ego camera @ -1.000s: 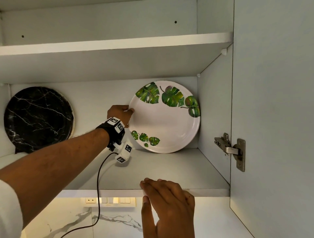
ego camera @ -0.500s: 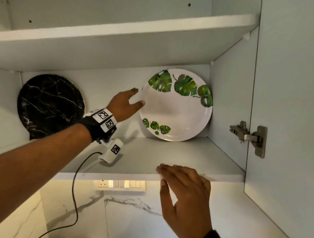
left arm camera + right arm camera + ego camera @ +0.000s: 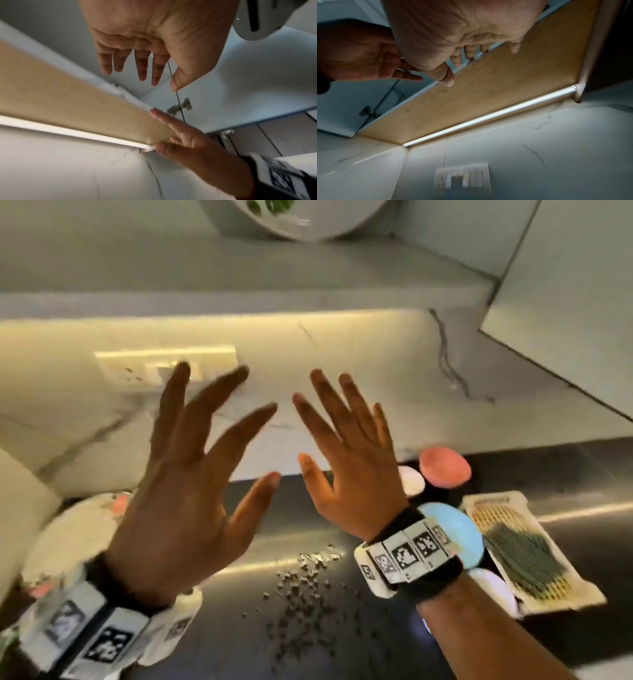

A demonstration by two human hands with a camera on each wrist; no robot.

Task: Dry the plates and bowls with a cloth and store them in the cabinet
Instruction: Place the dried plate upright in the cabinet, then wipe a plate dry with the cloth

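Note:
My left hand (image 3: 219, 460) and right hand (image 3: 342, 460) hang side by side in mid-air below the cabinet, fingers spread and holding nothing. The left wrist view confirms the left hand (image 3: 145, 65) is empty; the right hand (image 3: 471, 54) is empty in its wrist view too. The white leaf-patterned plate (image 3: 298, 220) stands on the cabinet shelf (image 3: 239, 282), only its lower rim in view at the top. On the dark counter sit a pink bowl (image 3: 445, 467), a small white bowl (image 3: 411, 481) and a light blue dish (image 3: 455, 532), the last partly behind my right wrist.
A yellow and green patterned cloth or mat (image 3: 524, 549) lies at the right of the counter. White dishes (image 3: 68, 535) sit at the left behind my left wrist. Small specks (image 3: 301, 577) dot the counter's middle. The open cabinet door (image 3: 565, 302) juts out upper right.
My left hand has let go of the leaf plate and left the shelf. Both hands have dropped below the cabinet, and my view has tilted down to the counter.

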